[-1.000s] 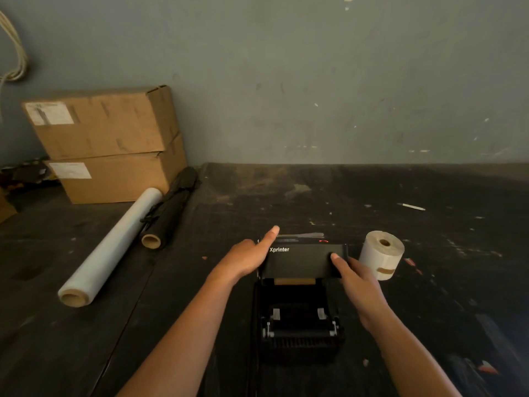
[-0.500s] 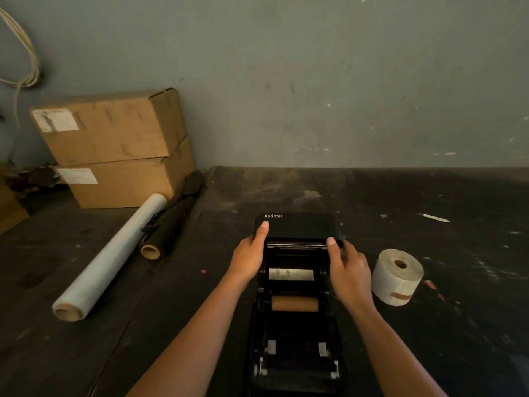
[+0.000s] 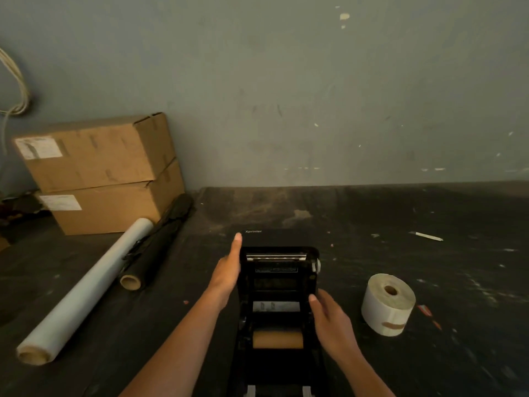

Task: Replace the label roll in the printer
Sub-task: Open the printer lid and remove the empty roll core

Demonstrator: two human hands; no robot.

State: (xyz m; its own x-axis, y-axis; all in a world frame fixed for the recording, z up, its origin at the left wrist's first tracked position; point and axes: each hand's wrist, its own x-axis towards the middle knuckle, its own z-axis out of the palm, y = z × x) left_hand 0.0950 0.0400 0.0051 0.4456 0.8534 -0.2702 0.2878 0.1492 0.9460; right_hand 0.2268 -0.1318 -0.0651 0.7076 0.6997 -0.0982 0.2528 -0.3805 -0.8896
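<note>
Black plastic printer [image 3: 279, 285] stands open on the tabletop [image 3: 400, 224]; the left hand [image 3: 227, 272], fingers straight, steadies its lid, probably to keep the bay clear. The right hand [image 3: 332, 322] hovers relaxed, holding nothing. The fresh label roll [image 3: 388, 305] waits nearby to the right.

The black label printer [image 3: 279, 308] sits on the dark worktable [image 3: 400, 224] straight before me, lid swung up toward the far side, a brown cardboard core [image 3: 277, 339] inside it. My left hand [image 3: 227, 270] lies against its left side, my right hand [image 3: 332, 322] against its right. The white label roll [image 3: 388, 305] stands right of the printer. Far left lie a clear film roll [image 3: 86, 290], a black roll [image 3: 156, 247] beside it, and two stacked cardboard boxes [image 3: 103, 173] behind.
</note>
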